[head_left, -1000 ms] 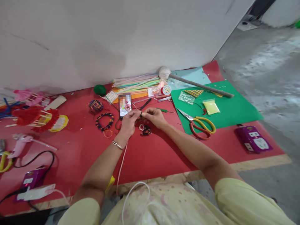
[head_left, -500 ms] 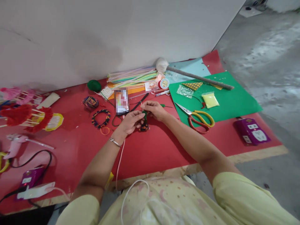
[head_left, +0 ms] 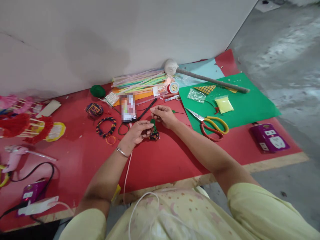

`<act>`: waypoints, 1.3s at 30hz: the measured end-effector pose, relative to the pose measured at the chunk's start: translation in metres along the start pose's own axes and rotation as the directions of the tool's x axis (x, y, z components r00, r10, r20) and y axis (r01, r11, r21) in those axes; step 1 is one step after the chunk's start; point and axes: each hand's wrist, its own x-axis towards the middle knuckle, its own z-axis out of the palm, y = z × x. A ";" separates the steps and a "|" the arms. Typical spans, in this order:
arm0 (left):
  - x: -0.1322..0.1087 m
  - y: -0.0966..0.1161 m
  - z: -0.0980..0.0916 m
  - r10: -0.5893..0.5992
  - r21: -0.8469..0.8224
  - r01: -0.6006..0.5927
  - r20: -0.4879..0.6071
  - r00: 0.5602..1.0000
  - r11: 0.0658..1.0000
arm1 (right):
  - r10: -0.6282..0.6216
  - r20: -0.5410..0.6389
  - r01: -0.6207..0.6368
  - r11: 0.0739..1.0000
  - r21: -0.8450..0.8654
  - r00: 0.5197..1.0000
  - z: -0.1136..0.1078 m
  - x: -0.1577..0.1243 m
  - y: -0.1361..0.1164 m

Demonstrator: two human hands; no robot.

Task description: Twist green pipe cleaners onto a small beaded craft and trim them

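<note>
My left hand (head_left: pixel 141 130) is closed, pinching a small knitted yarn piece (head_left: pixel 154 134) between thumb and fingers. The piece is green at the top and dark multicoloured below, hanging just above the red table. My right hand (head_left: pixel 162 115) is closed beside it, with a thin pale needle-like tool (head_left: pixel 151 109) between its fingertips, close to the green part. Its exact kind is too small to tell. A braided yarn ring (head_left: pixel 106 127) with a loose orange strand lies left of my left hand. A phone (head_left: pixel 128 108) lies just beyond my hands.
A multicoloured yarn ball (head_left: pixel 94 109) and a green yarn ball (head_left: pixel 97 91) sit at back left. Scissors (head_left: pixel 213 126) rest partly on green card (head_left: pixel 255 106). Pipe cleaners (head_left: pixel 140 81) lie at the back. A purple power socket (head_left: pixel 269 137) stands right; a pink glue gun (head_left: pixel 17 156) lies left.
My hands have drawn slightly apart, and more of the green part of the yarn piece shows between them. The camera view has shifted a little.
</note>
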 end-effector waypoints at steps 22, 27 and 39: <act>0.005 -0.007 0.001 0.073 -0.066 -0.078 -0.074 0.995 0.995 | -0.108 0.151 0.139 0.967 -0.213 0.983 0.000 -0.004 0.013; 0.002 0.000 0.001 -0.002 -0.132 -0.009 -0.085 0.996 0.991 | -0.141 0.183 0.182 0.954 -0.236 0.973 -0.001 -0.004 0.018; -0.001 0.000 -0.004 0.030 0.136 -0.029 -0.004 1.000 0.990 | 0.007 0.273 0.067 0.962 -0.263 0.962 -0.001 -0.006 -0.006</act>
